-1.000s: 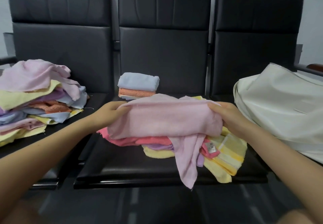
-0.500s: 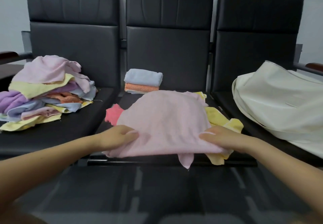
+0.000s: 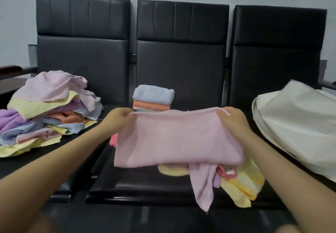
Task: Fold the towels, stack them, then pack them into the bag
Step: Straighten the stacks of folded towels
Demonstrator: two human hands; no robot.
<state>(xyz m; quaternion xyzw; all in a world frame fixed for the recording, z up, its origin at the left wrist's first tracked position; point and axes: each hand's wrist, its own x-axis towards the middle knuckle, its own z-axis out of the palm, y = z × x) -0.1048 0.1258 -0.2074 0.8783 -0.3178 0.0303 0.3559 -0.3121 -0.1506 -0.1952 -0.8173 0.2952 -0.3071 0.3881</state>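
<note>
A pink towel is doubled over above the middle seat, with one loose corner hanging past the seat's front edge. My left hand pinches its upper left corner and my right hand grips its upper right corner. Under it lie loose yellow, coral and lilac towels. A small stack of folded towels, pale blue over orange, sits at the back of the middle seat. The cream bag lies on the right seat.
A heap of unfolded towels in pink, yellow, purple, blue and orange covers the left seat. Three joined black chairs stand against a grey wall, with an armrest at the far left. Dark floor lies below the seats.
Both hands have carried the pink towel's near edge away from me and up to the far edge, doubling it over. Half a second ago it lay spread flat on the seat.
</note>
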